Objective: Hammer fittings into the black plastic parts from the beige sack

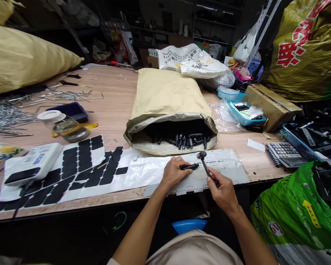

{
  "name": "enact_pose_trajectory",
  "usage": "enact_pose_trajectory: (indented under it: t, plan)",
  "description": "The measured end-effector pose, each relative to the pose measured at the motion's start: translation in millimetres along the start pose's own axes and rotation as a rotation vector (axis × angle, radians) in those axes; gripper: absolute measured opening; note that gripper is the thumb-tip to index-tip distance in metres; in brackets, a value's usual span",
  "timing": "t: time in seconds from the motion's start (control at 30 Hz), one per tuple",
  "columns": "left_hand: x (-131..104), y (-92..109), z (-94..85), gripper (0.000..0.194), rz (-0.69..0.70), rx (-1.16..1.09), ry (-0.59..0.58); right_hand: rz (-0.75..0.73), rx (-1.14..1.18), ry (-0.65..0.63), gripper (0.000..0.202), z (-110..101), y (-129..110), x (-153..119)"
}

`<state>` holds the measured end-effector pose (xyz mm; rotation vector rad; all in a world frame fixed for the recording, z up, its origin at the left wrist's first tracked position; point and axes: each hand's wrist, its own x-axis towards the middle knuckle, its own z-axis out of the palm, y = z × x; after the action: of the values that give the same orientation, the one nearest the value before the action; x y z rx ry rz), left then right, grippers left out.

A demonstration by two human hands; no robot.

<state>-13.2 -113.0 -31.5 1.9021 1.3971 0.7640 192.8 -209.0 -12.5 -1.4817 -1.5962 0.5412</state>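
My left hand [175, 170] is closed on a slim black cylindrical piece [191, 166], which points right, low over the grey-white board [231, 167] at the table's front edge. In my right hand [222, 187] is a small hammer [205, 164], its dark metal head raised just right of the piece's tip. My right fingers wrap the handle and hide its lower end. Right behind my hands lies a cream woven sack [168, 94], mouth facing me, with several similar black pieces [186, 141] inside.
Sheets of black adhesive pads [84, 158], a white device [34, 163], a glass jar [68, 127] and metal rods [8, 117] lie left. On the right are a calculator [285, 152], a cardboard box [270, 105], blue baskets [246, 114] and a green sack [289, 206] beside my arm.
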Motion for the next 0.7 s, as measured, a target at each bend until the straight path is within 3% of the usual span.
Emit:
enact_pose_trajectory:
  t: [0.23, 0.37, 0.47, 0.53, 0.7]
  plan:
    - [-3.2, -1.3, 2.4, 0.015, 0.037, 0.051, 0.028, 0.285, 0.302, 0.133, 0.051, 0.5, 34.4, 58.1]
    - [-4.7, 2.0, -2.8, 0.015, 0.099, -0.011, 0.035, 0.377, 0.378, 0.110, 0.055, 6.6, 45.3, 65.1]
    - [-20.0, 10.0, -9.8, 0.024, 0.139, -0.147, 0.001, 0.375, 0.395, 0.087, 0.055, 6.4, 45.0, 62.6]
    - [-40.4, 17.8, -13.5, 0.029, 0.126, -0.217, -0.121, 0.362, 0.394, 0.074, 0.054, 5.6, 44.7, 61.0]
    - [-98.1, 28.8, -2.0, 0.030, 0.059, -0.321, -0.649, 0.335, 0.337, 0.071, 0.052, 6.7, 45.5, 59.9]
